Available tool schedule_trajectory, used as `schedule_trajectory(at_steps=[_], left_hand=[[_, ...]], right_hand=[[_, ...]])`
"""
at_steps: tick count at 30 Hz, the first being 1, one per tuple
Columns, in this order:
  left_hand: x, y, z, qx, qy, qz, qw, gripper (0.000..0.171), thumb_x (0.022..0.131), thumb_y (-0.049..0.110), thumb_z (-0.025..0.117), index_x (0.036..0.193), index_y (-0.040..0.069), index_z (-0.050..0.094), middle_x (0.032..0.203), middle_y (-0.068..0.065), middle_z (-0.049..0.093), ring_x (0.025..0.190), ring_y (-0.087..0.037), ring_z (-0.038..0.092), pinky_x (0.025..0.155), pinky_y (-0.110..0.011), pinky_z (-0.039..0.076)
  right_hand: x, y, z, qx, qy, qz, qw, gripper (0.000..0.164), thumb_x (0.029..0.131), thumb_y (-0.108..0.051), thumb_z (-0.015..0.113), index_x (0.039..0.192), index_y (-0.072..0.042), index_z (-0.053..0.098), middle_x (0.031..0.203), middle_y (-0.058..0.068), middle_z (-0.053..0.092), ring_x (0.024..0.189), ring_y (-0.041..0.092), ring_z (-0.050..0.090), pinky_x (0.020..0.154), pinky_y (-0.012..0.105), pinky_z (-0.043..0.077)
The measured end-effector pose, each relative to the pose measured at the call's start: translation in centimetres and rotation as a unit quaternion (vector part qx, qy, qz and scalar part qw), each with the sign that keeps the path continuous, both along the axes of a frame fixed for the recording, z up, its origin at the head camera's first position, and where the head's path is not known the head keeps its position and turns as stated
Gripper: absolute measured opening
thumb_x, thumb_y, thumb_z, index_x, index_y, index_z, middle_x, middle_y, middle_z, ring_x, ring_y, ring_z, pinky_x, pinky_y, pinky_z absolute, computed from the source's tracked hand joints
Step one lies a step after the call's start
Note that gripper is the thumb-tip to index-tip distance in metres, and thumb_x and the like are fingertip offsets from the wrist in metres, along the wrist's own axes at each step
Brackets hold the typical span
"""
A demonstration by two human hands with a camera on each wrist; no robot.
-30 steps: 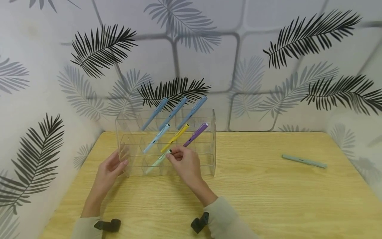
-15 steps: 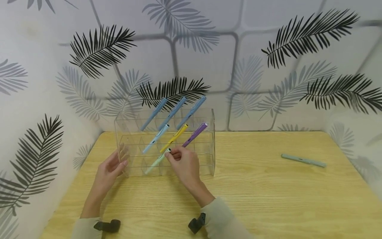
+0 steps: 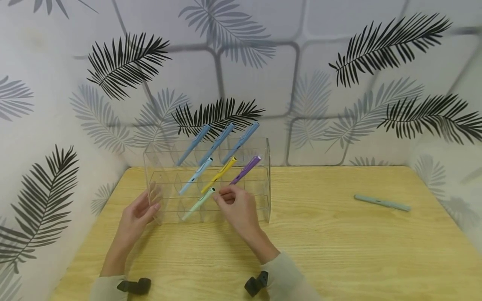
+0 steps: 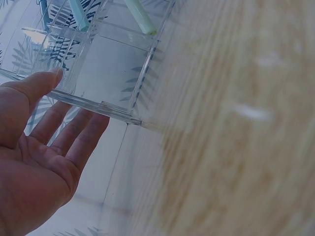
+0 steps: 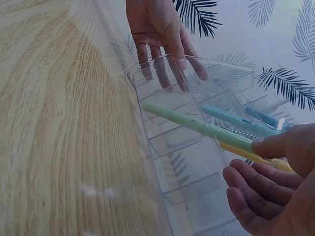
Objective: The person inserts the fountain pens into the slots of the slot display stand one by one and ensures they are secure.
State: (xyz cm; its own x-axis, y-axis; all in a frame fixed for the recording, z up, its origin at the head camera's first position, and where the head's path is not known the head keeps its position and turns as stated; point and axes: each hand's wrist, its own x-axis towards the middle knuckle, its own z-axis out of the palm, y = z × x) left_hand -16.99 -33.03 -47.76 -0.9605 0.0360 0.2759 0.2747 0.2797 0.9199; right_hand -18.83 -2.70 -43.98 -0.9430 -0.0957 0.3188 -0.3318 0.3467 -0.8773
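A clear acrylic pen rack (image 3: 269, 184) stands on the table, holding slanted pens in three tiers. On its left side panel my left hand (image 3: 132, 219) holds on, thumb at the front edge and fingers against the outer face. A pale green pen (image 3: 198, 205) leans in the lowest tier. My right hand (image 3: 241, 211) is at this pen's upper end; in the right wrist view the thumb (image 5: 270, 146) lies by the cap while the other fingers are spread away from it. Light blue (image 3: 196, 176), yellow (image 3: 219, 175) and purple (image 3: 245, 170) pens fill the middle tier.
Three blue pens, one of them a blue pen (image 3: 216, 144) in the centre, lean in the top tier. A grey-green pen (image 3: 382, 202) lies on the wooden table (image 3: 331, 251) at the right. Behind rises a leaf-patterned backdrop (image 3: 260, 83).
The right hand's fingers have loosened from the pale green pen and shifted slightly right. That pen stays leaning in the lowest tier. My left hand has kept its place on the rack.
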Motion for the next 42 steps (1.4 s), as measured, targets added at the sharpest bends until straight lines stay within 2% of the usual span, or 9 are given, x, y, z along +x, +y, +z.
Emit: schedule_trajectory(at_steps=[8,11,16,23,28,39,42], left_hand=[[0.0,-0.1,0.0,-0.004,0.001,0.000,1.0000,0.058,0.105,0.006,0.060,0.158,0.006,0.038,0.146,-0.033,0.049,0.117,-0.006,0.065,0.089,-0.021,0.057],[0.1,-0.1,0.0,-0.003,0.000,0.000,1.0000,0.057,0.105,0.007,0.059,0.158,0.005,0.038,0.146,-0.034,0.048,0.117,-0.006,0.065,0.088,-0.021,0.057],[0.1,-0.1,0.0,-0.004,0.001,-0.001,1.0000,0.057,0.105,0.007,0.059,0.158,0.005,0.038,0.145,-0.035,0.049,0.116,-0.006,0.065,0.088,-0.021,0.057],[-0.1,-0.1,0.0,-0.008,0.001,0.000,1.0000,0.057,0.105,0.007,0.060,0.158,0.006,0.039,0.144,-0.034,0.050,0.116,-0.007,0.065,0.088,-0.021,0.057],[-0.1,-0.3,-0.1,-0.006,-0.002,-0.003,1.0000,0.057,0.105,0.007,0.059,0.158,0.009,0.040,0.145,-0.034,0.049,0.117,-0.009,0.066,0.088,-0.022,0.057],[-0.3,-0.4,-0.6,-0.005,0.000,-0.002,1.0000,0.056,0.105,0.008,0.059,0.158,0.008,0.040,0.145,-0.033,0.049,0.118,-0.010,0.066,0.090,-0.022,0.056],[-0.3,-0.5,-0.8,-0.003,-0.001,-0.004,1.0000,0.057,0.105,0.008,0.059,0.158,0.008,0.039,0.146,-0.033,0.049,0.120,-0.011,0.065,0.091,-0.022,0.056]], right_hand=[[0.7,2.1,1.4,-0.018,0.005,0.035,0.999,0.016,0.096,-0.015,0.076,0.107,-0.005,0.073,0.096,0.003,0.075,0.085,0.014,0.071,0.074,0.026,0.061],[1.0,3.3,2.1,-0.028,0.013,0.046,0.998,0.015,0.096,-0.015,0.075,0.108,-0.006,0.073,0.097,0.000,0.075,0.088,0.014,0.070,0.074,0.031,0.062],[1.5,5.4,3.3,-0.036,0.023,0.040,0.998,0.016,0.095,-0.014,0.076,0.110,-0.009,0.074,0.098,-0.001,0.075,0.090,0.014,0.070,0.076,0.036,0.062],[2.3,8.7,4.3,-0.051,0.033,0.038,0.997,0.019,0.094,-0.011,0.077,0.113,-0.010,0.073,0.103,0.001,0.074,0.093,0.016,0.069,0.076,0.030,0.060],[2.7,11.2,4.6,-0.064,0.058,0.036,0.996,0.020,0.094,-0.006,0.076,0.113,-0.007,0.071,0.105,0.003,0.073,0.095,0.018,0.068,0.077,0.028,0.060],[3.0,16.4,4.4,-0.071,0.088,0.016,0.993,0.020,0.095,0.000,0.072,0.114,-0.001,0.068,0.106,0.010,0.071,0.096,0.015,0.067,0.080,0.023,0.058],[2.8,17.9,4.4,-0.067,0.089,0.003,0.994,0.020,0.096,0.000,0.071,0.115,0.001,0.067,0.108,0.015,0.070,0.097,0.014,0.067,0.081,0.022,0.058]])
